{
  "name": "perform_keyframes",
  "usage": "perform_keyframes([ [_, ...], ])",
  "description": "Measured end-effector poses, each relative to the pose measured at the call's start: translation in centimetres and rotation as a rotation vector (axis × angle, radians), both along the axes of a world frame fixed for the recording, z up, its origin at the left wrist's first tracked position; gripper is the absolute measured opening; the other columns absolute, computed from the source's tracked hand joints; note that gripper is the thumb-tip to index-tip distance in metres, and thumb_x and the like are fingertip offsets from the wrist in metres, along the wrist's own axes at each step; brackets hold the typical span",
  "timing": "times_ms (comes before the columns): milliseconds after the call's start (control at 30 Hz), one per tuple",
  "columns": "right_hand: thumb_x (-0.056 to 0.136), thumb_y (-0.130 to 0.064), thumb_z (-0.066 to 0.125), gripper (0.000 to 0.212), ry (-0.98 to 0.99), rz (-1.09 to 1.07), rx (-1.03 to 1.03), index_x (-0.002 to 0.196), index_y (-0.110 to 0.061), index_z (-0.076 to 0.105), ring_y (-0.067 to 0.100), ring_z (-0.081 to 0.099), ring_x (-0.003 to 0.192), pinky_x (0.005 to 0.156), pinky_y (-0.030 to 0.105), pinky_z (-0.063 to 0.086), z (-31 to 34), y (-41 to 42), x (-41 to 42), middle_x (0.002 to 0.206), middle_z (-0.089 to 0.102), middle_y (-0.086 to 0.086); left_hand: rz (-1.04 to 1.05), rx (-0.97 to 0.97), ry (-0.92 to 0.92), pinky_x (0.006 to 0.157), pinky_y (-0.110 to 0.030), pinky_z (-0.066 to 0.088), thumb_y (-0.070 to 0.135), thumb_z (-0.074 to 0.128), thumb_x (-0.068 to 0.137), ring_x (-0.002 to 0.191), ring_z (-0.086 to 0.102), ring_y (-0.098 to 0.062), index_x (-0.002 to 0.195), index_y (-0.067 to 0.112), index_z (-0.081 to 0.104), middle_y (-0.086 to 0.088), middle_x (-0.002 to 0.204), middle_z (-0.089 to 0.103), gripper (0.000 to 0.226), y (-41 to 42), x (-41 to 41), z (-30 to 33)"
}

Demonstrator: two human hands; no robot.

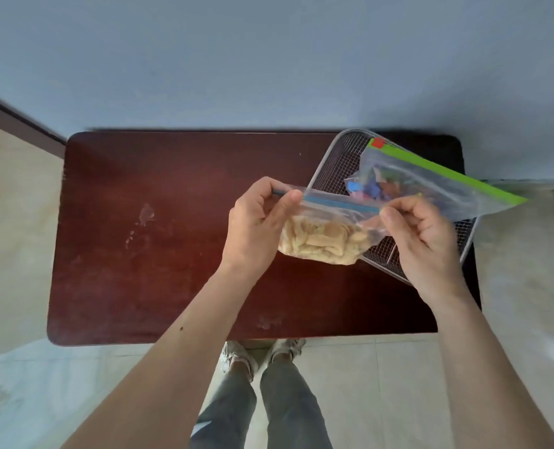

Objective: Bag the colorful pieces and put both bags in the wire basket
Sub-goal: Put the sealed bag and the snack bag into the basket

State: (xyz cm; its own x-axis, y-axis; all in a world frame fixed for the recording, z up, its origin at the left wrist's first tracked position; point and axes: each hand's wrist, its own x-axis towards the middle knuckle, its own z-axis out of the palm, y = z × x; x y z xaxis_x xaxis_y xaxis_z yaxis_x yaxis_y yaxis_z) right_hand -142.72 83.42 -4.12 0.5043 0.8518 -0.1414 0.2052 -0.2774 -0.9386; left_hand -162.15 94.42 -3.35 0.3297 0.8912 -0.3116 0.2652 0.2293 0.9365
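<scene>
both hands (256, 218) (421, 234) pinch the beige-filled bag (321, 241) over the table (172, 222).

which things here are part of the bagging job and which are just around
Part of the job: blue-zip bag, held by left hand and right hand; green-zip bag of colorful pieces; wire basket.

Just around: table, shoes.

Even, soft daylight; faint sheen on the table (172, 222); wide-angle bending and blur beyond its edges.
</scene>
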Motion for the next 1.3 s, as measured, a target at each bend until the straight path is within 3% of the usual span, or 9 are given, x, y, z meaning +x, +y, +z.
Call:
perform_keyframes([
  [200, 0.101, -0.005, 0.055, 0.021, -0.04, -0.138, 0.027, 0.091, -0.022, 0.059, -0.004, 0.071, 0.077, 0.074, 0.012, 0.051, 0.6, -2.9, 3.3, 0.078, 0.076, -0.021, -0.11, 0.057, -0.044, 0.074, -0.035, 0.055, 0.023, 0.065, 0.092, 0.071, 0.065, -0.007, 0.079, 0.028, 0.065, 0.012, 0.071, 0.067, 0.014, -0.6, 5.9, 0.0],
  [367, 0.101, -0.017, 0.058, 0.014, -0.113, -0.189, 0.033, 0.093, -0.029, 0.06, 0.028, 0.074, 0.091, 0.084, 0.047, 0.059, -1.2, -4.5, 5.6, 0.094, 0.075, 0.017, -0.165, 0.08, -0.022, 0.077, -0.049, 0.054, 0.029, 0.065, 0.09, 0.073, 0.065, -0.026, 0.078, 0.028, 0.064, -0.002, 0.074, 0.068, 0.013, -0.8, 9.0, -1.6],
  [467, 0.097, -0.032, 0.058, 0.006, -0.108, -0.208, 0.006, 0.092, -0.033, 0.062, 0.028, 0.074, 0.094, 0.086, 0.051, 0.058, -2.7, -5.0, 6.5, 0.096, 0.075, 0.016, -0.184, 0.071, -0.002, 0.078, -0.053, 0.055, 0.032, 0.064, 0.089, 0.08, 0.066, -0.035, 0.08, 0.023, 0.065, -0.012, 0.081, 0.07, 0.013, -1.0, 9.9, -2.9],
  [633, 0.1, -0.014, 0.059, 0.004, -0.112, -0.195, -0.056, 0.097, -0.016, 0.061, -0.006, 0.069, 0.085, 0.076, 0.017, 0.054, -4.7, -5.4, 7.0, 0.084, 0.073, -0.025, -0.186, 0.016, -0.009, 0.069, -0.04, 0.048, 0.023, 0.066, 0.091, 0.07, 0.056, -0.018, 0.082, 0.015, 0.064, -0.007, 0.076, 0.064, 0.012, -1.5, 10.5, -4.3],
  [700, 0.1, -0.012, 0.058, 0.004, -0.11, -0.188, -0.081, 0.097, -0.014, 0.061, -0.014, 0.065, 0.08, 0.071, 0.008, 0.048, -5.2, -5.5, 7.0, 0.08, 0.07, -0.023, -0.175, 0.0, 0.001, 0.067, -0.04, 0.046, 0.023, 0.066, 0.091, 0.069, 0.054, -0.018, 0.079, 0.02, 0.062, -0.01, 0.076, 0.063, 0.013, -1.5, 10.7, -4.7],
  [1000, 0.1, -0.012, 0.058, 0.003, -0.096, -0.204, -0.084, 0.099, -0.012, 0.06, -0.016, 0.064, 0.081, 0.071, 0.006, 0.045, -5.4, -5.5, 7.0, 0.088, 0.066, -0.015, -0.16, 0.007, 0.014, 0.075, -0.058, 0.052, 0.036, 0.066, 0.088, 0.072, 0.059, -0.039, 0.082, 0.021, 0.064, -0.026, 0.086, 0.066, 0.016, -1.2, 11.1, -5.6],
  [1133, 0.1, -0.014, 0.059, 0.002, -0.098, -0.167, -0.117, 0.098, -0.014, 0.06, -0.013, 0.065, 0.085, 0.074, 0.006, 0.045, -5.9, -5.8, 6.6, 0.09, 0.067, -0.015, -0.142, -0.018, 0.029, 0.07, -0.052, 0.05, 0.03, 0.068, 0.089, 0.069, 0.055, -0.027, 0.082, 0.019, 0.064, -0.021, 0.082, 0.066, 0.014, -1.4, 10.8, -6.1],
  [1233, 0.1, -0.017, 0.06, 0.002, -0.087, -0.167, -0.126, 0.098, -0.016, 0.06, -0.009, 0.066, 0.089, 0.076, 0.007, 0.046, -6.3, -6.0, 6.5, 0.093, 0.067, -0.012, -0.142, -0.046, 0.04, 0.083, -0.058, 0.055, 0.035, 0.069, 0.085, 0.083, 0.067, -0.037, 0.085, 0.023, 0.067, -0.016, 0.09, 0.072, 0.012, -1.5, 10.5, -6.3],
  [1300, 0.1, -0.018, 0.06, 0.002, -0.073, -0.175, -0.117, 0.1, -0.017, 0.061, -0.002, 0.067, 0.095, 0.081, 0.012, 0.049, -6.4, -6.1, 6.4, 0.096, 0.068, -0.011, -0.147, -0.05, 0.03, 0.086, -0.056, 0.055, 0.034, 0.068, 0.086, 0.085, 0.069, -0.025, 0.09, 0.024, 0.068, -0.011, 0.094, 0.074, 0.011, -1.5, 10.4, -6.2],
])
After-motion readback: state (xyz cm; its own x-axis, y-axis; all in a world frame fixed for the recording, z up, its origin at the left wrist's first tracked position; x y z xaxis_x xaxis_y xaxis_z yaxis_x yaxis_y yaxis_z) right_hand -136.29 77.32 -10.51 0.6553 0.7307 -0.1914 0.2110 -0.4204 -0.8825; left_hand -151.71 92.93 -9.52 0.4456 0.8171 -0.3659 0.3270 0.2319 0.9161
